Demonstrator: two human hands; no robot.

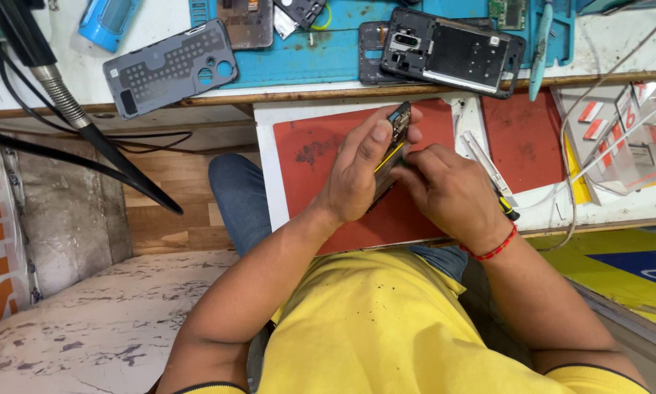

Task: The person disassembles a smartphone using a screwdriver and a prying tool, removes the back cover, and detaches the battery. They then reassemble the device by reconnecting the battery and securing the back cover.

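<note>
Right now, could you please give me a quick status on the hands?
Left hand grips opened phone on edge. Right hand works at its side. Nothing blocking above red mat.

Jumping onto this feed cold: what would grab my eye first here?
Dead centre, the left hand grips an opened phone on edge over a red mat, with the right hand working at its side. On the blue mat at the top lie a black phone frame and, left of it on the bench, a grey back cover.
</note>
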